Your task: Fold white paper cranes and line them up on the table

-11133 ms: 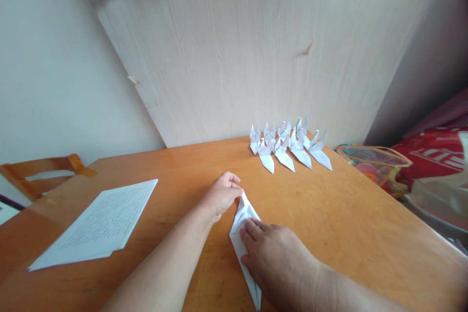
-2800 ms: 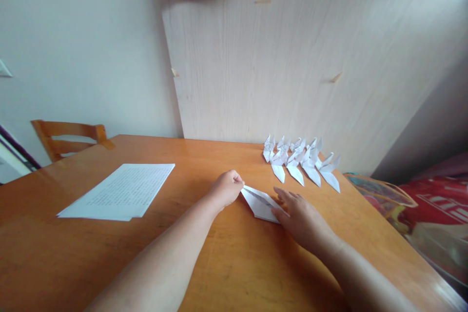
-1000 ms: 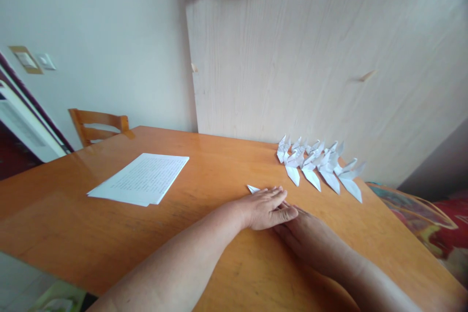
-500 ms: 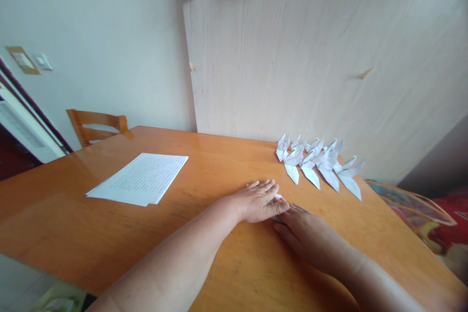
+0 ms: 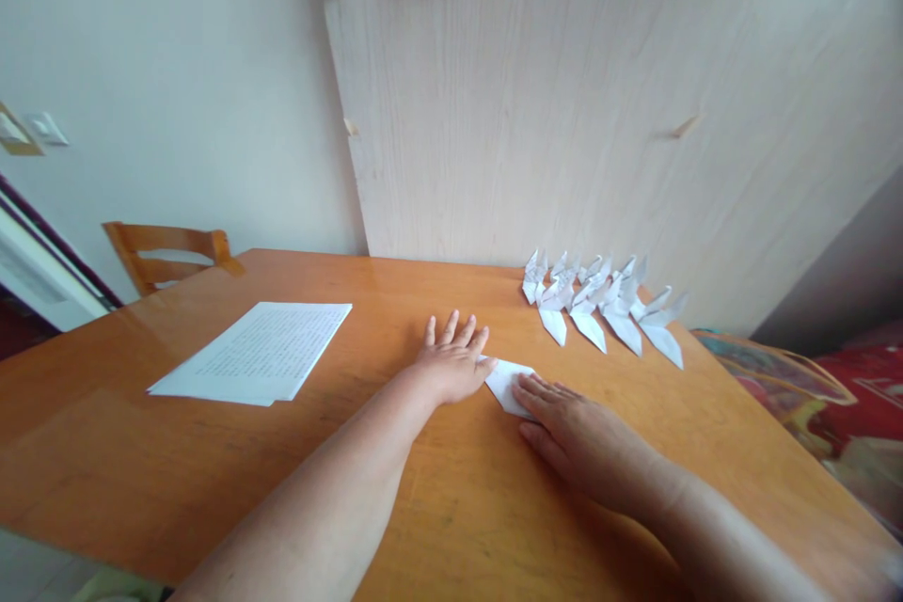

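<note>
A small piece of folded white paper lies flat on the wooden table between my hands. My right hand rests flat over its right end, fingers stretched out and hiding that part. At the paper's left tip is my left hand, palm down with fingers spread; its thumb is at the tip, though whether it presses on it I cannot tell. Beyond my hands, several folded paper cranes stand in rows near the back edge of the table.
To the left lies a stack of white sheets covered in writing. A wooden chair stands past the far left corner. Behind the table rises a pale wood panel. Red and clear-wrapped items sit beyond the right edge.
My left hand has slid left off the folded paper and spread its fingers, uncovering the paper. My right hand stays on its right end. The view has shifted slightly.
</note>
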Action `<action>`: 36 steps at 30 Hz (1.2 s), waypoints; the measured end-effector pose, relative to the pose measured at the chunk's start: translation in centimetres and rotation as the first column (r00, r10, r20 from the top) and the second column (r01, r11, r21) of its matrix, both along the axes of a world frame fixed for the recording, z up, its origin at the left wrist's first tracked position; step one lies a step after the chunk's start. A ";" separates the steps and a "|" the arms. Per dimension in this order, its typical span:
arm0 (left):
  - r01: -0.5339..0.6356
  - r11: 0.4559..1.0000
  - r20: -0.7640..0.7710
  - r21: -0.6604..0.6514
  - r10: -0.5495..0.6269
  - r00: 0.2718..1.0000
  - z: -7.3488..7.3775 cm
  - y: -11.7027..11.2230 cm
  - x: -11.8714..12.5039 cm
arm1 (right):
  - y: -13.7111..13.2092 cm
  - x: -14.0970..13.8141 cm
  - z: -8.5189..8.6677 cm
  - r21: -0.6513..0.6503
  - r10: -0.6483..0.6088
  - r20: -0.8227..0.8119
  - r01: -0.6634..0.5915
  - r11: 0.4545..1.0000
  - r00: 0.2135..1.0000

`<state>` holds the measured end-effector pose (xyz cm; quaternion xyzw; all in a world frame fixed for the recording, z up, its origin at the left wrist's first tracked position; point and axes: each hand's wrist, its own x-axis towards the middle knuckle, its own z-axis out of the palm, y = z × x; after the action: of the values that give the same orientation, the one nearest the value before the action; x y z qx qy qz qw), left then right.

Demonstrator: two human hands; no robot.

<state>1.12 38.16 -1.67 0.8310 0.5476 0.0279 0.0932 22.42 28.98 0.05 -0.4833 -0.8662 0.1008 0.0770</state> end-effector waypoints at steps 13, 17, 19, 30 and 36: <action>-0.368 0.923 -0.030 0.116 0.373 0.927 0.2 1.8 -2.1 | -0.1 -0.1 0.3 0.009 0.011 -0.039 -0.011 1.000 0.999; -0.296 0.951 -0.004 0.088 0.297 0.955 0.5 1.3 -1.8 | 0.0 -0.1 0.4 0.000 0.010 -0.025 -0.010 1.000 1.000; -0.217 0.974 -0.034 0.065 0.219 0.975 0.6 1.0 -1.6 | 0.0 -0.1 0.5 -0.006 0.002 -0.033 -0.002 1.000 0.999; -0.232 0.967 0.033 0.104 0.229 0.973 0.1 1.1 -1.6 | 0.0 -0.2 0.6 0.014 -0.004 -0.088 0.005 1.000 0.996; -0.200 0.977 0.488 0.069 0.142 0.861 0.0 1.6 -1.1 | 0.7 0.2 0.1 0.058 -0.035 -0.158 0.045 0.997 0.987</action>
<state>0.05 39.76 -1.66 0.7501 0.5766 0.2732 0.1741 22.66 29.66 0.16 -0.4886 -0.8503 0.1102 0.1617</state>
